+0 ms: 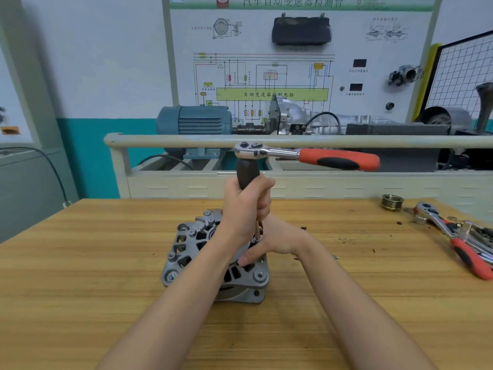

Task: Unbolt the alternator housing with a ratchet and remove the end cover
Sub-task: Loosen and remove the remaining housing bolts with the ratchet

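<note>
A grey cast alternator stands on the wooden table, its ribbed end cover facing up. An upright driver with a dark handle points down onto the cover. On top of that handle sits a ratchet whose red and black grip sticks out to the right, untouched. My left hand grips the dark handle. Lower down, my right hand lies on the alternator's top with fingers around the thin shaft near its tip. The bolt under the tip is hidden.
A second red-handled ratchet and other loose tools lie at the table's right edge, with a brass pulley behind them. Dark crumbs dot the wood on the right. A railed training bench with a blue motor stands behind the table.
</note>
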Action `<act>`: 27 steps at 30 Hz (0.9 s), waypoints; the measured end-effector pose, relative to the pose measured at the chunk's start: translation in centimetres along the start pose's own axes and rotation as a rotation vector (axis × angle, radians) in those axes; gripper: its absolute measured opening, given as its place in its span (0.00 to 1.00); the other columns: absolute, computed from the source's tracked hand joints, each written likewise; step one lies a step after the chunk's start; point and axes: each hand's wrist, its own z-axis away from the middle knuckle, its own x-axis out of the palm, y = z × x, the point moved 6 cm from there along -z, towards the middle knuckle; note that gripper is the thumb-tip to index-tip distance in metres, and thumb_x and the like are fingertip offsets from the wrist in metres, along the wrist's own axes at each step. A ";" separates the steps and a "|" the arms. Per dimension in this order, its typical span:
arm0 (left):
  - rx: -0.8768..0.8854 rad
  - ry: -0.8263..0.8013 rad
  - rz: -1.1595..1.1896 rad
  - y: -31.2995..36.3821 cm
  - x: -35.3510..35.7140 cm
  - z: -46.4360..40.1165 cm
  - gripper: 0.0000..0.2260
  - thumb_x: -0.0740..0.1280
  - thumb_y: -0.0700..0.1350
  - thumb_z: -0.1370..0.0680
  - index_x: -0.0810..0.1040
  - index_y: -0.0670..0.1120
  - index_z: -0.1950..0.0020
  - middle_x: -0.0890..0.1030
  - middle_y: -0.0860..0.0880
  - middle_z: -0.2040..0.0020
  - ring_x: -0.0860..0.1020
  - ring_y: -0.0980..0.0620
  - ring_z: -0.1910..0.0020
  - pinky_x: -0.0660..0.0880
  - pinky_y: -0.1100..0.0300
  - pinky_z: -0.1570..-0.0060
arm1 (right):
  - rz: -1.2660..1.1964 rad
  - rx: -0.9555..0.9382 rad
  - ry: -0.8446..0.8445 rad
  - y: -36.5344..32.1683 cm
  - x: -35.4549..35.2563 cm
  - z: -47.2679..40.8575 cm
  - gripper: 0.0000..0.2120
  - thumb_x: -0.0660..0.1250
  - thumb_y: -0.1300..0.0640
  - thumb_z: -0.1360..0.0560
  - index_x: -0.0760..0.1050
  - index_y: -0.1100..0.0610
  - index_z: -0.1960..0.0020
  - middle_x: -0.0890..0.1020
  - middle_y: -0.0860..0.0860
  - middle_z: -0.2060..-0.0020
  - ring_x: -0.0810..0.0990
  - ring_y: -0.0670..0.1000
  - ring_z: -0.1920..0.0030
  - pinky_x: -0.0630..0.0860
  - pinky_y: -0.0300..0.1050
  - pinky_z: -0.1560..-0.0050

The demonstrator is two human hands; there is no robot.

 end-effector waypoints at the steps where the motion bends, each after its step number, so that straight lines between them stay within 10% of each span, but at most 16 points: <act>1: 0.003 0.000 -0.007 0.0 0.0 -0.1 0.19 0.62 0.39 0.30 0.65 0.52 0.79 0.61 0.56 0.80 0.57 0.59 0.82 0.57 0.69 0.79 | -0.002 0.002 0.005 0.1 -0.1 -0.1 0.34 0.82 0.57 0.40 0.67 0.41 0.43 0.75 0.38 0.45 0.72 0.33 0.44 0.70 0.26 0.49; 22: 0.027 -0.001 -0.044 0.2 -1.5 -0.4 0.18 0.63 0.38 0.30 0.66 0.52 0.78 0.62 0.55 0.80 0.58 0.58 0.82 0.58 0.69 0.79 | 0.137 0.010 -0.052 -0.3 0.1 -1.8 0.38 0.82 0.54 0.39 0.66 0.48 0.36 0.71 0.37 0.44 0.70 0.44 0.38 0.67 0.26 0.51; 27: 0.051 0.046 -0.076 0.3 -1.8 -0.2 0.18 0.63 0.40 0.28 0.67 0.52 0.78 0.63 0.54 0.80 0.59 0.57 0.82 0.59 0.67 0.79 | -0.150 -0.262 -0.153 -4.6 -3.9 2.4 0.56 0.80 0.46 0.42 0.49 0.45 0.25 0.55 0.45 0.24 0.52 0.46 0.23 0.53 0.51 0.25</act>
